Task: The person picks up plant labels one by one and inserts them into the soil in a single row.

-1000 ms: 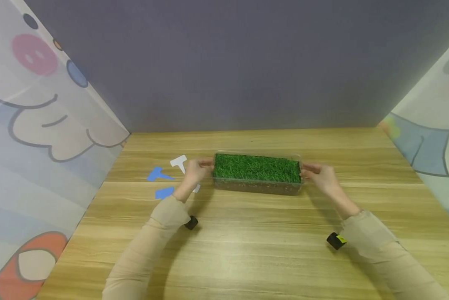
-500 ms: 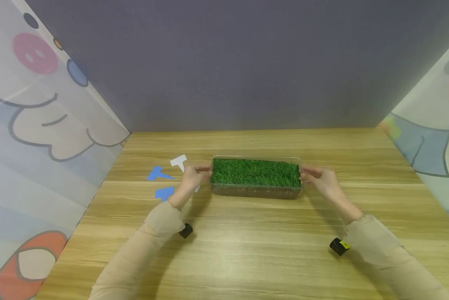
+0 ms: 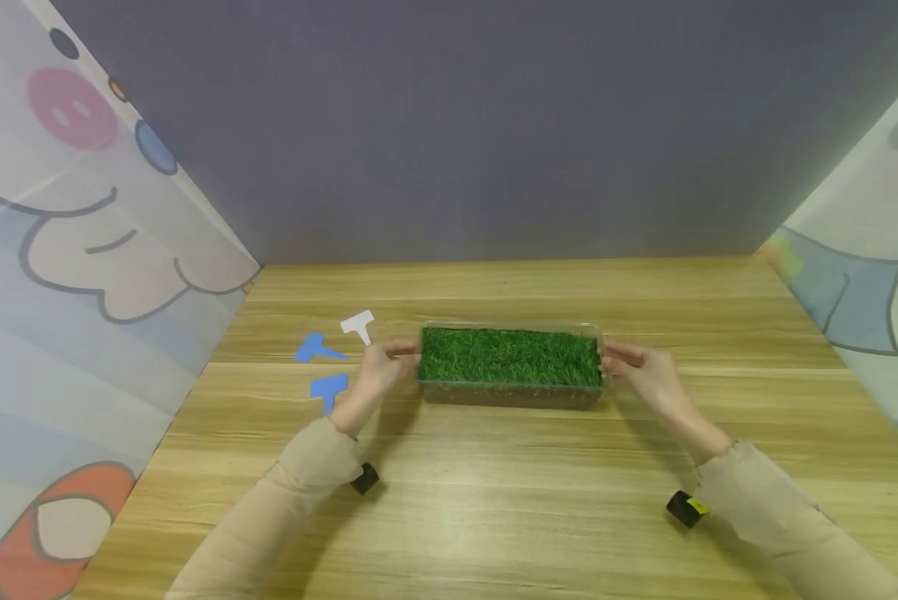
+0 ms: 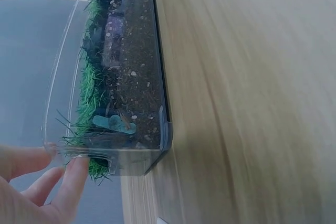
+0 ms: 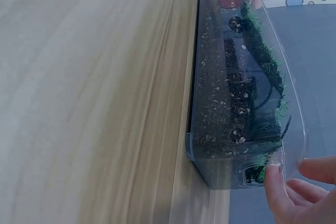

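the wood-grain table (image 3: 509, 517) spreads toward six o'clock; mid-dial is the long clear box (image 3: 509, 397), topped with green turf (image 3: 511, 356); left hand (image 3: 377, 371) pinches its nine-o'clock end, right hand (image 3: 655, 379) its three-o'clock end, probably to balance the load; blue tags (image 3: 330, 386) and a white tag (image 3: 357, 322) lie apart, eight to eleven o'clock of the left hand

2 arms (image 3: 269, 508) stretch forward; left grip (image 3: 375, 372) and right grip (image 3: 656, 381) sit well apart, both pinching.

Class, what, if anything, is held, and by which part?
The clear box, near the rim at its short ends, by the left hand and right hand.
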`<action>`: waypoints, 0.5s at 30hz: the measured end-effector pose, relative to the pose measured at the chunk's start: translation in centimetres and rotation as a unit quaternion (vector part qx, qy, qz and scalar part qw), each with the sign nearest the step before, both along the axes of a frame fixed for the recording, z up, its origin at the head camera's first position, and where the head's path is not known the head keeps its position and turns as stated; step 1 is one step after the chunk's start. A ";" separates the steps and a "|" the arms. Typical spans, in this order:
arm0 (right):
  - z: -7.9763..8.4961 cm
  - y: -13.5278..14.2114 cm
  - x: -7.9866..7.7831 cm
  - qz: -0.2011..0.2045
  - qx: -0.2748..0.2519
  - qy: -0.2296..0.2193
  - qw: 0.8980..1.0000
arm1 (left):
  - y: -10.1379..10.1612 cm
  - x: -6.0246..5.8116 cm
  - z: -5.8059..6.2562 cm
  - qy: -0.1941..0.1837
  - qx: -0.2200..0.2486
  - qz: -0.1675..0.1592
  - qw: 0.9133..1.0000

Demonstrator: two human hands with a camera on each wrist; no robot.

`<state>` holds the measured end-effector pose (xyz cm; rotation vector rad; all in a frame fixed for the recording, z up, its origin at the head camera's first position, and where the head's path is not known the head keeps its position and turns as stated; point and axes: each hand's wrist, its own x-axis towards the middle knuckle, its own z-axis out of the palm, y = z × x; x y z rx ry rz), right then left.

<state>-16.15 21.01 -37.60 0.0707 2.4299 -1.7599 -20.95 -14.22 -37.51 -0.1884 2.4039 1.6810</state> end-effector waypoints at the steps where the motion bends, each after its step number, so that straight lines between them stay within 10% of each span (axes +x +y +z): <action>1: 0.1 -0.1 0.1 -0.001 0.000 -0.005 1.000 | 0.0 0.0 0.0 0.002 0.002 0.001 1.000; 15: 0.0 0.0 0.0 -0.004 0.005 -0.002 1.000 | 0.0 -0.1 0.2 0.000 -0.004 0.004 1.000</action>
